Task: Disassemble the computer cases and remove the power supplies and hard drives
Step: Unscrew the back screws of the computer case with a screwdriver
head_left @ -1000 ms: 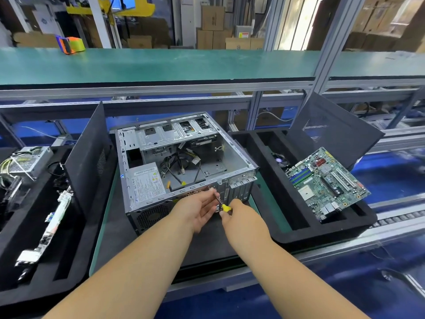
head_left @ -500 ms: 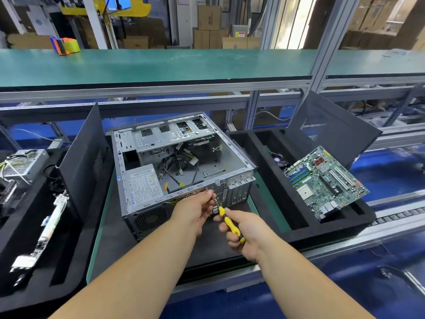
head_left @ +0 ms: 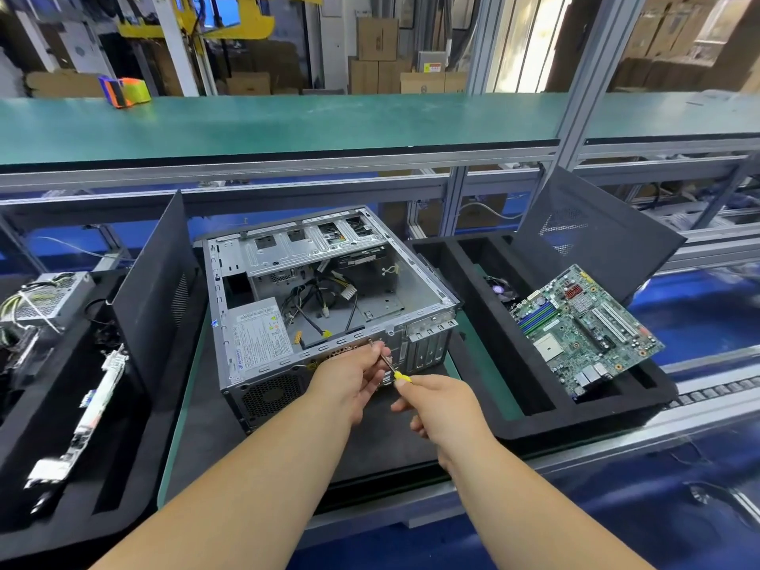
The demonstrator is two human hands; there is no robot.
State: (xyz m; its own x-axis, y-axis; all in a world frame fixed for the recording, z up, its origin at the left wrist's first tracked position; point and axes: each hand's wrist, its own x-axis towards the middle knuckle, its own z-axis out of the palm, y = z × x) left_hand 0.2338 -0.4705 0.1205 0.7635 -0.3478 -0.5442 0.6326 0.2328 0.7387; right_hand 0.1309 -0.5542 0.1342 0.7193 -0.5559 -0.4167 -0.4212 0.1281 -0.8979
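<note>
1. Long green-topped workbench shelf (head_left: 329,125) spans the back, on a grey aluminium frame; orange-and-blue tape dispenser (head_left: 125,91) sits on its far left.
2. Open grey steel computer case (head_left: 325,298) lies on its side on a dark mat (head_left: 370,442), centre, rear panel facing the person.
3. Black foam tray on the right (head_left: 596,409) sits just beside the case; a black perforated side panel (head_left: 596,232) leans at its back.
4. Black foam tray on the left (head_left: 61,409) has another black side panel (head_left: 154,281) standing upright between it and the case.
5. Green motherboard (head_left: 584,327) rests tilted across the right tray's slots.
6. Silver boxed power supply with white label (head_left: 259,335) is in the case's near-left corner, against the rear panel; loose black and yellow cables (head_left: 325,302) lie beside it on the case floor.
7. A second silver power supply with wires (head_left: 45,300) lies at the left tray's far end.
8. White narrow bezel strip (head_left: 88,413) lies lengthwise in the left tray.
9. Left hand (head_left: 349,376) is at the case's rear edge, fingers curled, pinching the metal shaft of the yellow-handled screwdriver (head_left: 392,370) near its tip.
10. Right hand (head_left: 440,405) is closed round the yellow handle, most of it hidden; the shaft angles up-left to the rear panel.
</note>
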